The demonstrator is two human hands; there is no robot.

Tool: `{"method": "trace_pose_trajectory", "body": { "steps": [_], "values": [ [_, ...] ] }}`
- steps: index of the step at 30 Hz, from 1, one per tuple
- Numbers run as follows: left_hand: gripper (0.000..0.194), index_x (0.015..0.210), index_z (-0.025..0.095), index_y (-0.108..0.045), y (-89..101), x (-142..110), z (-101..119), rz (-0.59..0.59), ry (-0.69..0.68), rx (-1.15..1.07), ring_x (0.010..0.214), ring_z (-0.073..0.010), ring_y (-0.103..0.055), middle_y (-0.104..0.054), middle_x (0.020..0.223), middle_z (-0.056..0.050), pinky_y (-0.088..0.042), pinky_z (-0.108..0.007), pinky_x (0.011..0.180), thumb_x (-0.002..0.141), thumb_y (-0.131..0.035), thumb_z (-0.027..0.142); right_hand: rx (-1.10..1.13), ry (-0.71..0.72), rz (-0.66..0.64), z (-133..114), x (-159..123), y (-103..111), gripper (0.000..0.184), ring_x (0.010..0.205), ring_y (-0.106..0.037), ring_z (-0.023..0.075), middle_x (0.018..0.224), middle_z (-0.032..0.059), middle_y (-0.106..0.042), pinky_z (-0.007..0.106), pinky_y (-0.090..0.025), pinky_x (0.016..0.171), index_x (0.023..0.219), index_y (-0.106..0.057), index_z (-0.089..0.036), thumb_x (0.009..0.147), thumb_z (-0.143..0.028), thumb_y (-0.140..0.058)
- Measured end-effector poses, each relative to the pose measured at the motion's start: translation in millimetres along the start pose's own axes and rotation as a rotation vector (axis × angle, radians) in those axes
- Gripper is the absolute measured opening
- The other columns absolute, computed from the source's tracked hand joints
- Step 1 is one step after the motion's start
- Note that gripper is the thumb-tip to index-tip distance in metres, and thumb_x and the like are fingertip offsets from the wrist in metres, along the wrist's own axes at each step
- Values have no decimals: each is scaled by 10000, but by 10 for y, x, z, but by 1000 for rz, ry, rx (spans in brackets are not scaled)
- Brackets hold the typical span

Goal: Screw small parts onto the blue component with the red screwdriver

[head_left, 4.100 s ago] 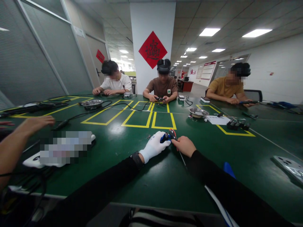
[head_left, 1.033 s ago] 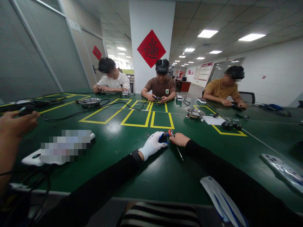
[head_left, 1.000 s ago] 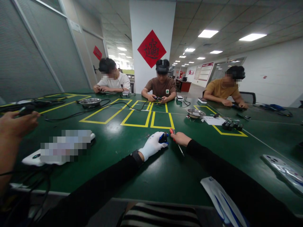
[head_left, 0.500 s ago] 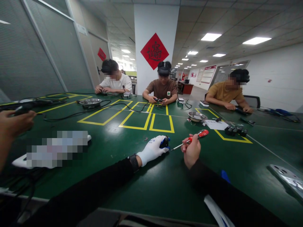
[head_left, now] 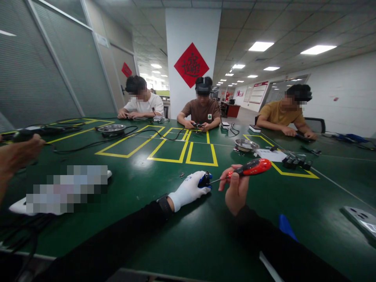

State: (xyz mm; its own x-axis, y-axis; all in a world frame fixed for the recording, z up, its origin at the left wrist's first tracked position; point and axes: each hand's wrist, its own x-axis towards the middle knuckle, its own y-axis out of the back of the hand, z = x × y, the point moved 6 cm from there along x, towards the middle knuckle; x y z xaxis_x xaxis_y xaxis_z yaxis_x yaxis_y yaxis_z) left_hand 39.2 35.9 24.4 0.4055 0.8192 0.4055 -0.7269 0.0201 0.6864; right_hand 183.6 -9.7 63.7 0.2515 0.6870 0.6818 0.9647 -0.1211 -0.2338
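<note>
My left hand [head_left: 192, 190], in a white glove with blue fingertips, is closed around a small black part [head_left: 207, 176] on the green table. The fingers cover most of that part, so its kind does not show. A bare right hand, my right hand [head_left: 236, 190], grips a screwdriver [head_left: 254, 167] with a red and black handle. Its thin metal shaft points left, and the tip meets the black part or the gloved fingers; exact contact is hidden. Several tiny screws [head_left: 182, 174] lie just beyond my left hand.
A metal bowl [head_left: 246, 145], a paper sheet [head_left: 272, 155] and several black parts [head_left: 296, 161] lie ahead right. A phone [head_left: 362, 221] rests at the right edge. At left are a white object [head_left: 17, 205], cables and another person's hand [head_left: 20, 154]. Three people sit across the table.
The screwdriver has moved left, its tip now at the black part in my left hand, and its handle is raised toward the camera. My left hand has stayed nearly in place.
</note>
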Motion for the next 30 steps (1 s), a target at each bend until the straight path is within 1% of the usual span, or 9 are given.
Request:
{"method": "trace_pose_trajectory", "body": {
  "steps": [2,4,7,13,20,25,30],
  "values": [
    [499,1195,203,-545,-5,2,-16,9,14,-65,1060,-235,-577,-609,1156,-68,-459,-366,950,732,-682,329,-15,47,-35,-55,-5,-25,171,417,-476,60,730,-57,-533,211,-410,405,1050,-419,-234,948,-370,-398],
    [559,1243,203,-518,-16,12,-36,18,28,-126,1104,-235,-562,-592,1212,-75,-447,-369,978,727,-688,331,-32,49,-66,-92,-3,-51,168,426,-480,67,738,-51,-539,226,-422,421,1047,-424,-237,943,-367,-403],
    [527,1231,195,-529,-27,27,-51,22,37,-175,1106,-229,-568,-599,1216,-77,-443,-366,992,744,-674,332,-52,35,-77,-127,-4,-57,167,452,-499,84,748,-42,-554,249,-438,458,1051,-427,-249,937,-370,-411],
    [447,1169,204,-574,17,21,-6,25,31,-106,1065,-234,-591,-630,1154,-70,-458,-373,968,756,-669,345,-74,36,-115,-122,10,-40,166,480,-523,104,755,-34,-573,276,-448,496,1044,-437,-252,927,-369,-430],
    [423,1133,216,-597,23,11,-6,30,29,-64,1051,-231,-597,-640,1132,-57,-464,-362,952,744,-686,356,-94,20,-159,-90,19,-48,131,495,-535,100,768,-39,-563,275,-446,514,1040,-426,-249,943,-333,-404],
    [436,1137,218,-594,10,20,-25,35,28,-54,1047,-231,-599,-641,1130,-55,-464,-356,947,741,-689,373,-118,-16,-177,-59,13,-63,175,489,-532,102,763,-38,-569,276,-445,520,1048,-422,-236,936,-371,-417],
    [441,1138,220,-589,10,16,-30,37,32,-37,1050,-234,-598,-640,1136,-54,-468,-357,942,745,-683,395,-102,-47,-163,-48,17,-60,215,489,-531,108,763,-33,-575,277,-446,509,1058,-421,-232,924,-399,-436]
  ]
}}
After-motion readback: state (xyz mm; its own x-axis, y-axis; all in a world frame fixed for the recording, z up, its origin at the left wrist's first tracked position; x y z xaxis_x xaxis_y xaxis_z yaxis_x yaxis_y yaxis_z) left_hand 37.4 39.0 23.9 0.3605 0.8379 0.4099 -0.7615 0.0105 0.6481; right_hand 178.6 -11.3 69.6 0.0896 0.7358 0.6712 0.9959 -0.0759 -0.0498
